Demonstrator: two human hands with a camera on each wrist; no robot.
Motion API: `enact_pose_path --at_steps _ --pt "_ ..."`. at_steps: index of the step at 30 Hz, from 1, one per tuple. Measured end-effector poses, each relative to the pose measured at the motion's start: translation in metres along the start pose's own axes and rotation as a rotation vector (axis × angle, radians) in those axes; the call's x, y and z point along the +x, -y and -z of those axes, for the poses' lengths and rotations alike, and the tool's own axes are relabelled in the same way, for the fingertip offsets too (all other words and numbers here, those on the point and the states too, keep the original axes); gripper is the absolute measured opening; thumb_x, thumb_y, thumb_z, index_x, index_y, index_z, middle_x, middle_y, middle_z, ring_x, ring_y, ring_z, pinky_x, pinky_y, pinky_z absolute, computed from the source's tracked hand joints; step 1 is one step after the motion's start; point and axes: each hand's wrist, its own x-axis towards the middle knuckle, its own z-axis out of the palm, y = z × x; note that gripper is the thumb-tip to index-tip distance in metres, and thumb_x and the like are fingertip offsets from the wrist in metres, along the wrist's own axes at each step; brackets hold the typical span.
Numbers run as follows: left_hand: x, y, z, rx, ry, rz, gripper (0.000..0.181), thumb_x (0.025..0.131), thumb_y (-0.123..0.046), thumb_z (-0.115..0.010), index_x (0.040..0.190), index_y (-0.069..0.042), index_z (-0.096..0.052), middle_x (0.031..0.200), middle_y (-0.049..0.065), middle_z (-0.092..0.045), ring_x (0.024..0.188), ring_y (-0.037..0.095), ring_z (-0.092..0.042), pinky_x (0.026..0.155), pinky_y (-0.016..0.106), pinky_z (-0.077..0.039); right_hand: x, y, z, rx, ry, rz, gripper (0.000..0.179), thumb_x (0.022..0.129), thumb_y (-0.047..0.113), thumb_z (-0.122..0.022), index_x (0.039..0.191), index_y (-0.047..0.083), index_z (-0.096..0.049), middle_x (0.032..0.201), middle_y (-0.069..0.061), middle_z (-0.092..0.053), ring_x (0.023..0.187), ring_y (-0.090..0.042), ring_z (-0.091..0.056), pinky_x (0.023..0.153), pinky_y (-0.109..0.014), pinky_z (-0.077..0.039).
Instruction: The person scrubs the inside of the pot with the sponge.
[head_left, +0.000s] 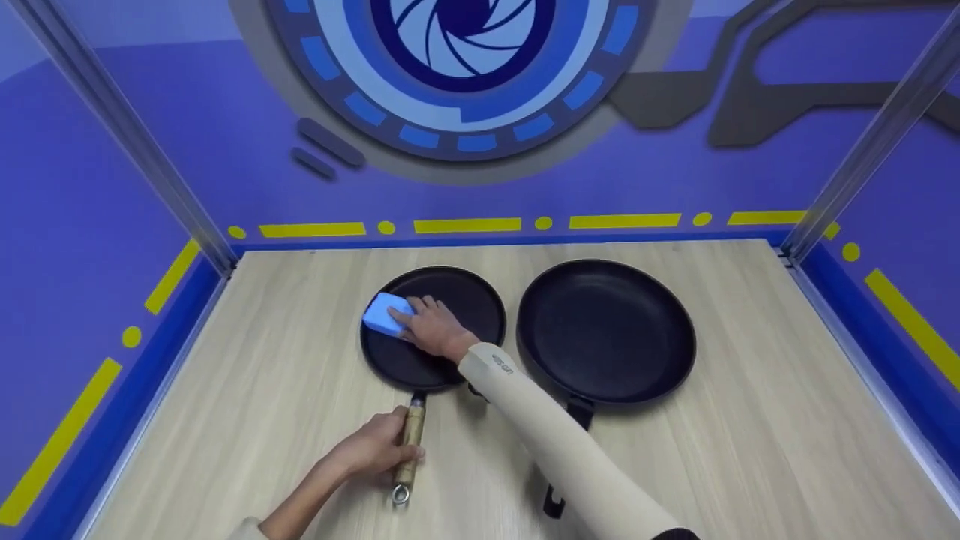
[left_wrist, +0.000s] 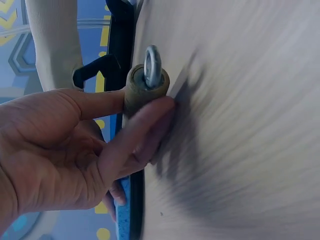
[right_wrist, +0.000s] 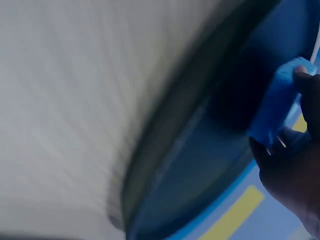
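My left hand [head_left: 379,444] grips the wooden handle [head_left: 411,442] of a flat black pan [head_left: 465,300], with a metal ring [left_wrist: 153,65] at the handle's end facing the left wrist camera. Over the left part of that pan, my right hand [head_left: 435,326] holds a blue sponge [head_left: 385,313] close to the cooking surface. In the right wrist view the sponge [right_wrist: 280,100] is pinched between thumb and fingers. The right forearm in its pale sleeve [head_left: 555,442] crosses in front of the table.
A larger, deeper black frying pan [head_left: 607,330] lies to the right, its black handle [head_left: 555,501] partly hidden under the right forearm. The wood-grain table [head_left: 765,420] is bounded by blue printed walls [head_left: 480,202] and metal posts [head_left: 862,142].
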Motion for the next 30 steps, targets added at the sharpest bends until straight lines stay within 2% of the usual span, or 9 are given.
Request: enact_pose_path --at_steps 4,6,11,13,17,19,22,26,30 --pt "-0.004 0.003 -0.002 -0.032 0.015 -0.022 0.037 0.093 -0.011 -0.074 0.115 0.007 -0.051 0.09 0.008 -0.056 0.081 0.02 -0.054 0.073 0.038 -0.047 0.007 -0.002 -0.005 -0.001 -0.034 -0.094 0.053 0.111 0.042 -0.038 0.162 0.031 -0.03 0.162 -0.013 -0.037 0.143 -0.031 -0.042 0.119 -0.042 -0.038" --pt "-0.004 0.003 -0.004 -0.055 0.026 -0.016 0.044 0.094 -0.013 -0.073 0.124 0.01 -0.05 0.095 0.01 -0.059 0.085 0.021 -0.056 0.076 0.039 -0.049 0.009 -0.008 -0.004 -0.032 -0.046 -0.127 0.053 0.11 0.042 -0.04 0.161 0.03 -0.032 0.16 -0.014 -0.04 0.139 -0.032 -0.046 0.116 -0.042 -0.042" --pt "-0.004 0.0 -0.003 -0.107 0.012 0.063 0.066 0.095 -0.012 -0.071 0.146 0.014 -0.038 0.115 0.017 -0.064 0.1 0.023 -0.062 0.091 0.048 -0.053 0.01 -0.033 0.005 -0.134 -0.113 -0.179 0.05 0.108 0.043 -0.045 0.155 0.027 -0.043 0.143 -0.016 -0.053 0.125 -0.033 -0.054 0.105 -0.041 -0.05" --pt "-0.004 0.0 -0.003 -0.122 0.006 0.093 0.069 0.095 -0.012 -0.07 0.149 0.014 -0.035 0.119 0.02 -0.064 0.102 0.024 -0.064 0.092 0.048 -0.054 0.007 -0.044 0.008 -0.163 -0.118 -0.225 0.049 0.107 0.043 -0.047 0.152 0.026 -0.046 0.138 -0.016 -0.056 0.123 -0.033 -0.056 0.104 -0.041 -0.049" --pt "-0.006 -0.001 -0.002 -0.134 0.005 0.108 0.072 0.096 -0.012 -0.069 0.15 0.015 -0.032 0.125 0.025 -0.063 0.106 0.027 -0.066 0.093 0.048 -0.055 -0.002 -0.059 0.013 -0.211 -0.075 -0.311 0.045 0.107 0.041 -0.049 0.149 0.025 -0.051 0.137 -0.014 -0.06 0.126 -0.032 -0.056 0.107 -0.044 -0.045" --pt "-0.008 -0.002 0.0 -0.131 -0.021 0.111 0.072 0.096 -0.011 -0.069 0.152 0.014 -0.031 0.13 0.026 -0.061 0.112 0.03 -0.065 0.097 0.05 -0.053 -0.004 -0.062 0.018 -0.209 -0.081 -0.323 0.042 0.106 0.041 -0.053 0.143 0.023 -0.058 0.134 -0.013 -0.063 0.125 -0.031 -0.057 0.107 -0.044 -0.045" --pt "-0.01 -0.002 0.001 -0.123 -0.063 0.113 0.074 0.095 -0.01 -0.07 0.154 0.011 -0.03 0.136 0.027 -0.057 0.119 0.033 -0.062 0.103 0.054 -0.049 -0.008 -0.063 0.028 -0.164 -0.108 -0.34 0.037 0.101 0.041 -0.062 0.125 0.015 -0.071 0.125 -0.013 -0.069 0.12 -0.03 -0.06 0.104 -0.041 -0.049" --pt "-0.011 -0.004 0.0 -0.119 -0.075 0.105 0.076 0.095 -0.009 -0.07 0.155 0.01 -0.027 0.133 0.025 -0.058 0.114 0.031 -0.062 0.102 0.054 -0.048 -0.021 -0.064 0.033 -0.088 -0.095 -0.36 0.04 0.093 0.046 -0.074 0.108 0.008 -0.077 0.116 -0.015 -0.073 0.113 -0.032 -0.064 0.098 -0.041 -0.054" --pt "-0.005 -0.008 -0.005 -0.103 -0.05 0.095 0.078 0.095 -0.01 -0.07 0.156 0.012 -0.025 0.129 0.026 -0.06 0.106 0.026 -0.062 0.101 0.052 -0.049 -0.047 -0.07 0.032 -0.118 -0.062 -0.259 0.043 0.091 0.047 -0.075 0.105 0.007 -0.077 0.113 -0.016 -0.074 0.11 -0.033 -0.065 0.091 -0.043 -0.058"
